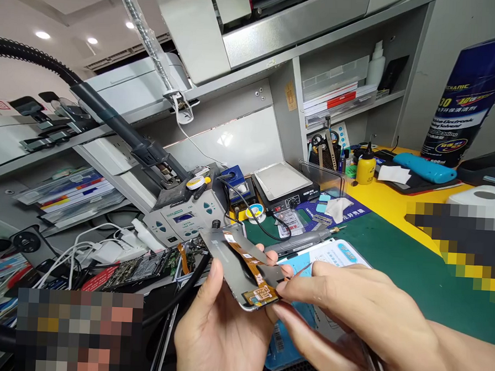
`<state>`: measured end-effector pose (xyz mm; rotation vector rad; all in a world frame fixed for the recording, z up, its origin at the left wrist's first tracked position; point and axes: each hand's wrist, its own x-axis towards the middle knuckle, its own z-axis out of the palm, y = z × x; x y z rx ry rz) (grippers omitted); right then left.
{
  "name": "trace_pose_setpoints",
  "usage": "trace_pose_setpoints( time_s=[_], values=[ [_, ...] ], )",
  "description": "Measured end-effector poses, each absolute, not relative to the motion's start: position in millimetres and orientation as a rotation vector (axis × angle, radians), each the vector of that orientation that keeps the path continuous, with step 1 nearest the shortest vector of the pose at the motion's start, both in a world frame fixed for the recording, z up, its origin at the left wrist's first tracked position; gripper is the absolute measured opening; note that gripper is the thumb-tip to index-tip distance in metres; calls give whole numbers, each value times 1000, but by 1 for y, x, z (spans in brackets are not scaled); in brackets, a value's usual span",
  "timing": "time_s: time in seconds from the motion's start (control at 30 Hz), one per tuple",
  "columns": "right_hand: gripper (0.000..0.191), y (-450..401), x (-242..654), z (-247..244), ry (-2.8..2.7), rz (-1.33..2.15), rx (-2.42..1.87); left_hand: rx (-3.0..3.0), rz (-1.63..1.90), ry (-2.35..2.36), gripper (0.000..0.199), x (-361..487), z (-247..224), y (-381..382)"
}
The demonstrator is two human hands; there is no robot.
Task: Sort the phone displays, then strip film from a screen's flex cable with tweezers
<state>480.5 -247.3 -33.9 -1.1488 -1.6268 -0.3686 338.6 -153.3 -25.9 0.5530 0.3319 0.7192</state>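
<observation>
My left hand [223,334] grips a phone screen [229,267] from below, thumb along its left edge and fingertips at the far edge. The screen is tilted, its grey back facing me. An orange-brown flex cable [249,263] runs along that back to a wider section at the near end. My right hand [349,307] is closed, with thumb and index fingertip at the screen's right edge, near the cable's wide end. A slim metal tool [375,364], like tweezers, lies in the right palm; its front end is hidden. Whether the fingertips pinch the cable cannot be made out.
Under the hands lies a blue-and-white package [339,254] on a green mat [393,259]. Beyond are a grey pen-shaped tool [306,241], a hot plate [286,187] and a soldering station [183,218]. Circuit boards [139,268] sit left; a large spray can [467,103] stands right.
</observation>
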Motion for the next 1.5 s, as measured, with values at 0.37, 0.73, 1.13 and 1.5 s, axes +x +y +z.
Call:
trace_pose_setpoints(
  time_s=[0.37,0.73,1.13,1.5],
  values=[
    [14,-246,487,-36,-1734,-370,-1188,574,696,327,33,337,-27,-154],
    [16,-248,477,-39,-1582,-450,-1126,609,708,384,35,336,-26,-156],
    [17,-250,485,-35,-1739,-402,-1164,565,730,372,33,337,-27,-157],
    [21,-250,481,-44,-1634,-375,-1120,607,738,386,33,339,-25,-157]
  ],
)
